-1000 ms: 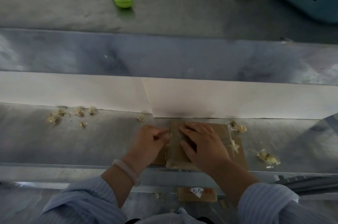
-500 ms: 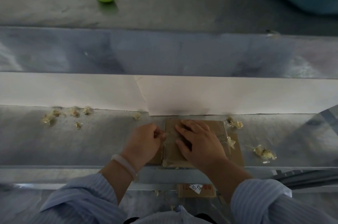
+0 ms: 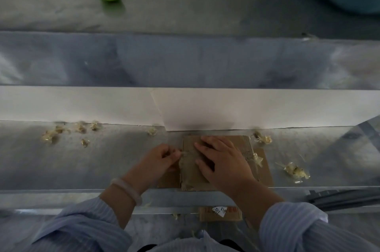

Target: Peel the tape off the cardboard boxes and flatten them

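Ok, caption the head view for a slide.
Left hand pinches tape on cardboard; right hand presses it flat.

a small white label [image 3: 220, 210] sits on a piece of cardboard [image 3: 233, 215] below the front edge of the bench [image 3: 102, 165]. its handwritten digits look like 539 and 83, tilted and partly unclear. faint dark print near the right edge of the flattened cardboard box [image 3: 246, 152] is too small to read.

Metal bench [image 3: 102, 165] — cardboard [image 3: 241, 144], tape scraps [image 3: 49, 135]
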### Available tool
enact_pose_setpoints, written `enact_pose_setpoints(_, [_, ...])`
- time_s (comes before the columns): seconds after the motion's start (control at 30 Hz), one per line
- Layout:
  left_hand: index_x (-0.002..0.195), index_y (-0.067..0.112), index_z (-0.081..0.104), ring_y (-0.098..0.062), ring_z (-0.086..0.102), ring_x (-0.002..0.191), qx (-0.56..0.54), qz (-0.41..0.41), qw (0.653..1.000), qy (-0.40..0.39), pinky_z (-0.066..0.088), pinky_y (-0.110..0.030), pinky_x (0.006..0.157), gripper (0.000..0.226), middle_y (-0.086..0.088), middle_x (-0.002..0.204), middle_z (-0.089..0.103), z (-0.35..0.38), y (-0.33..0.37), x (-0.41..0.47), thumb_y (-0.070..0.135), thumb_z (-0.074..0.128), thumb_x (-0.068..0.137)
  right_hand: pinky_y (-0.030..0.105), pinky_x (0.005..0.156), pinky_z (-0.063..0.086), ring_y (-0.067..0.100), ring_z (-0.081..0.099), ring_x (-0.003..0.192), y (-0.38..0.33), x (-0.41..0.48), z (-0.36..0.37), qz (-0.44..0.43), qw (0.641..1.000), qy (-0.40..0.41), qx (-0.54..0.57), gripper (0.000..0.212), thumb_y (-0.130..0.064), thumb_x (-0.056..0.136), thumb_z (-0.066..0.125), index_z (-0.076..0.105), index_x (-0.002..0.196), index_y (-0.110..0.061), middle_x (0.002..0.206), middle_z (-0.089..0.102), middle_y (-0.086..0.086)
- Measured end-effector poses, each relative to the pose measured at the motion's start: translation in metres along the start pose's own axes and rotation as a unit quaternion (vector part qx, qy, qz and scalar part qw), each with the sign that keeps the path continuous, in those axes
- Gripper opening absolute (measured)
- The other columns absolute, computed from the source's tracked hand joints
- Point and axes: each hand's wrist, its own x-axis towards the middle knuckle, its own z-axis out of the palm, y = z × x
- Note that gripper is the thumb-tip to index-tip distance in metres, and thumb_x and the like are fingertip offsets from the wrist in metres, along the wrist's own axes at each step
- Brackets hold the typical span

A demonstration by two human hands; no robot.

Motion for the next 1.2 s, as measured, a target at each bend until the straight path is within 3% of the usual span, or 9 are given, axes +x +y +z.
enact_pose_setpoints(0.17, [0.098,0.014,0.057,-0.027,0.063,0.090,-0.091,-0.025,0.995,0.033,0.056,-0.038,0.082,0.016,-0.014,0.098,0.063,0.000,-0.005,0.001,0.003,0.045,0.098,0.035,0.108,0.039,0.012,0.046,0.128,0.001,-0.001,0.001,-0.004,1.000,-0.009,0.002,0.049,-0.055,0.088,0.045,0.062,0.129,-0.033,0.134,0.055,-0.014])
enact_pose_setpoints(0.37, [0.102,0.025,0.066,-0.021,0.065,0.103,0.009,-0.012,0.999,-0.030,0.051,-0.037,0.095,0.031,-0.005,0.105,0.069,-0.007,-0.013,-0.001,-0.002,0.052,0.093,0.039,0.108,0.041,0.013,0.045,0.129,0.001,-0.001,0.001,-0.005,1.000,-0.010,0.006,0.049,-0.055,0.089,0.046,0.061,0.130,-0.033,0.135,0.055,-0.014])
enact_pose_setpoints(0.47, [0.100,0.035,0.062,-0.007,0.064,0.092,0.145,0.049,0.988,0.000,0.052,-0.020,0.083,0.026,0.009,0.097,0.068,-0.004,-0.016,0.000,0.014,0.069,0.086,0.040,0.108,0.041,0.013,0.045,0.129,0.000,-0.001,0.001,-0.006,1.000,-0.010,0.004,0.049,-0.055,0.089,0.046,0.061,0.130,-0.033,0.135,0.055,-0.014])
enact_pose_setpoints(0.6, [0.101,0.027,0.061,0.005,0.053,0.077,0.239,0.104,0.965,0.035,0.039,0.000,0.062,0.016,0.017,0.086,0.059,0.001,-0.013,0.001,0.014,0.061,0.091,0.042,0.104,0.045,0.014,0.049,0.126,0.000,-0.001,0.002,-0.006,1.000,0.007,0.009,0.047,-0.053,0.088,0.048,0.064,0.127,-0.031,0.132,0.057,-0.013])
enact_pose_setpoints(0.7, [0.100,0.018,0.065,-0.001,0.054,0.076,0.267,0.108,0.957,0.028,0.040,-0.006,0.063,0.010,0.007,0.089,0.063,-0.001,-0.012,0.002,0.018,0.060,0.091,0.041,0.104,0.045,0.013,0.048,0.126,0.000,-0.001,0.002,-0.008,1.000,0.009,0.010,0.047,-0.052,0.088,0.049,0.064,0.126,-0.030,0.132,0.058,-0.013])
enact_pose_setpoints(0.77, [0.087,0.017,0.063,-0.010,0.054,0.072,0.259,0.093,0.961,0.014,0.047,-0.022,0.068,0.004,0.000,0.081,0.063,-0.006,-0.013,0.002,0.020,0.063,0.090,0.041,0.104,0.044,0.013,0.048,0.126,0.000,0.000,0.002,-0.008,1.000,0.009,0.010,0.047,-0.052,0.088,0.049,0.064,0.126,-0.031,0.132,0.058,-0.013])
enact_pose_setpoints(0.9, [0.071,0.021,0.065,-0.022,0.061,0.074,0.135,0.081,0.987,0.027,0.052,-0.045,0.081,0.017,-0.011,0.076,0.068,-0.012,-0.010,-0.003,0.011,0.071,0.084,0.040,0.105,0.044,0.013,0.048,0.126,-0.001,0.000,0.001,-0.010,1.000,0.007,0.009,0.048,-0.053,0.088,0.049,0.064,0.127,-0.030,0.132,0.057,-0.013])
enact_pose_setpoints(1.03, [0.070,0.028,0.070,-0.030,0.068,0.079,0.078,0.099,0.989,0.080,0.055,-0.045,0.079,0.017,-0.007,0.076,0.071,-0.004,-0.004,-0.008,0.015,0.079,0.077,0.038,0.104,0.045,0.012,0.049,0.124,-0.001,0.001,0.002,-0.010,1.000,0.023,0.015,0.046,-0.052,0.086,0.052,0.065,0.125,-0.030,0.130,0.060,-0.012])
enact_pose_setpoints(1.2, [0.067,0.035,0.071,-0.013,0.063,0.072,0.064,0.128,0.986,0.086,0.054,-0.038,0.073,0.025,0.006,0.069,0.068,0.001,-0.002,-0.011,0.013,0.077,0.078,0.036,0.105,0.043,0.013,0.050,0.123,0.000,0.003,0.001,0.002,0.999,0.030,0.039,0.043,-0.054,0.086,0.051,0.067,0.121,-0.034,0.129,0.061,-0.012])
